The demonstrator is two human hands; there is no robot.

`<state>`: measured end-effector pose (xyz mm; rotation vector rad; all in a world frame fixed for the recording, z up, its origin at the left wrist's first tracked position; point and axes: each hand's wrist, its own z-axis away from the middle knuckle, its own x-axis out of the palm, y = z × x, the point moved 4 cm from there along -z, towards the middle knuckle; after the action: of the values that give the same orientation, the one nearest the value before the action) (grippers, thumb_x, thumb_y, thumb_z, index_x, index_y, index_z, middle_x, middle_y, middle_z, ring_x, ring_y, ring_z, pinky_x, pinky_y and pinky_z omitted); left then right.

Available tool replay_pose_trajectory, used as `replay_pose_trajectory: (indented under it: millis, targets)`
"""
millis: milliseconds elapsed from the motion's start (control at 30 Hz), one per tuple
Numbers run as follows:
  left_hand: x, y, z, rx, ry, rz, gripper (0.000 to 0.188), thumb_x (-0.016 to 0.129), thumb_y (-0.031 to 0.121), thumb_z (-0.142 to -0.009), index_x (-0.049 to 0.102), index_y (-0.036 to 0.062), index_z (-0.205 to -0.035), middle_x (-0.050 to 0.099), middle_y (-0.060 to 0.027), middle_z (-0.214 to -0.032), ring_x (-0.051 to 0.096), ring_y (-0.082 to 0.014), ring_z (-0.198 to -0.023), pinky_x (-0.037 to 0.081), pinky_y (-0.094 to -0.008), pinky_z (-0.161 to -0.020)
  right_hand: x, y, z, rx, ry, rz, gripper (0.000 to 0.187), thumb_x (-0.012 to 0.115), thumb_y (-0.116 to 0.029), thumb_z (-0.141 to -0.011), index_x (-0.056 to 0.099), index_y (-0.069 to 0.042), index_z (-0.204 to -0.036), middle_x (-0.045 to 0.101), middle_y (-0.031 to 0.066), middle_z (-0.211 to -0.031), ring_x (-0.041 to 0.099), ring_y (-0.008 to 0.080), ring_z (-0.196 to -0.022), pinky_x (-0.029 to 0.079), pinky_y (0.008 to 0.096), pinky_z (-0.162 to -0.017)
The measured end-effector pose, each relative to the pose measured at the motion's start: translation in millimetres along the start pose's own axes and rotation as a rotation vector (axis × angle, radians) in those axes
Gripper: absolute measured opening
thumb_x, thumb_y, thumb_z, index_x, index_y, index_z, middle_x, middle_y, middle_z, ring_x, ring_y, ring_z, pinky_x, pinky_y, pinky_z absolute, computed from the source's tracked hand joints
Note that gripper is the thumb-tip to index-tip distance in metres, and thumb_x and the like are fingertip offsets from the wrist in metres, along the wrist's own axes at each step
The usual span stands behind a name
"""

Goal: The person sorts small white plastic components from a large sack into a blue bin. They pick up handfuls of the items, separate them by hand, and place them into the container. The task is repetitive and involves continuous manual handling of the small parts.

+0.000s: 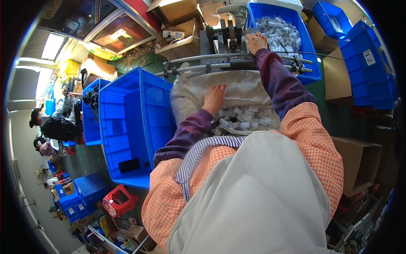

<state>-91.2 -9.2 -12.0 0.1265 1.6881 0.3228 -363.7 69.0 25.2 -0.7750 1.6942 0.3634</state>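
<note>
My left hand (215,98) is raised over a pale cloth (190,84), its fingers loosely bent and apart, with nothing visible in them. Just below it, a pile of small clear-white plastic pieces (245,117) lies in the cloth's fold. Farther forward and to the right, my right hand (256,42) is at the right side of a dark metal bench machine (230,38). Its fingers curl down beside the machine; whatever they pinch is too small or hidden to make out. Beside that hand stands a blue bin (311,63) heaped with similar white pieces (281,34).
Metal rods (203,67) cross in front of the machine. A deep blue crate (127,114) with a dark flat object (128,165) inside stands at my left. Stacked blue crates (363,63) and cardboard boxes (355,163) are at right. A red stool (119,201) and people (55,127) are at left.
</note>
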Motion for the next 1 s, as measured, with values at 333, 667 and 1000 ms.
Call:
replay_pose_trajectory:
  millis: [333,667,1000]
  targets:
    - [-27.1,23.5,1.4,0.057,0.1,0.014,0.032,0.052,0.006,-0.075,0.054,0.0114,-0.107,0.056,-0.008,-0.091,0.053,-0.0263,-0.09,0.048,-0.0354,-0.071,-14.2,15.3,16.2,0.227,-0.033,0.053,0.031,0.051,-0.036,-0.08,0.065,-0.014,-0.097,0.054,0.0059,-0.112,0.037,0.0269,-0.115,0.022,0.0462,-0.095]
    - [-50.2,47.5,-2.4,0.15,0.174,0.071,0.032,0.053,0.003,-0.072,0.055,0.0077,-0.104,0.053,-0.008,-0.089,0.05,-0.0257,-0.086,0.045,-0.0333,-0.074,-1.9,-30.1,13.0,0.136,0.084,0.066,0.028,0.051,-0.031,-0.078,0.065,-0.01,-0.092,0.055,0.0088,-0.104,0.041,0.0281,-0.106,0.026,0.044,-0.09]
    - [-73.3,38.8,-5.2,0.085,0.335,0.359,0.023,0.058,0.005,-0.077,0.056,0.0036,-0.1,0.056,-0.011,-0.096,0.054,-0.0283,-0.089,0.046,-0.0336,-0.074,-5.0,-28.8,14.8,0.114,0.069,0.114,0.021,0.05,-0.027,-0.079,0.062,-0.014,-0.091,0.057,0.0065,-0.097,0.047,0.0273,-0.101,0.032,0.0445,-0.084]
